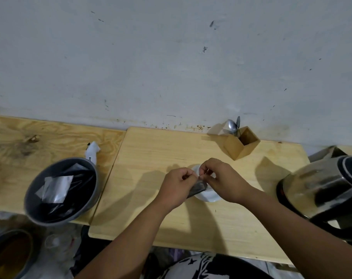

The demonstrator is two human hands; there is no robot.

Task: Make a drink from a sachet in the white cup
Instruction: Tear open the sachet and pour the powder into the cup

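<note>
Left hand (176,185): lower centre of the frame, its fingers pinched on the top edge of the sachet, knuckles curled.
Right hand (221,179): just right of the left hand, its fingers also pinched on the sachet's top edge; the two hands nearly touch there.
Sachet (198,188): dark, held between both hands, hanging slantwise over the near-left rim of the cup. Whether it is torn open cannot be told.
White cup (208,195): on the light wooden bench (151,154), centre of the frame, mostly hidden under the hands and sachet.
Kettle (324,190): shiny metal with a black handle, at the right edge of the frame, well apart from the cup.
Wooden holder (241,143): box at the back of the bench, above and right of the hands, with spoons (233,125) standing in it.
Grey bowl (61,190): left of the frame, holding dark and silvery packets.
Wall (171,57): pale and scuffed, filling the upper half.
</note>
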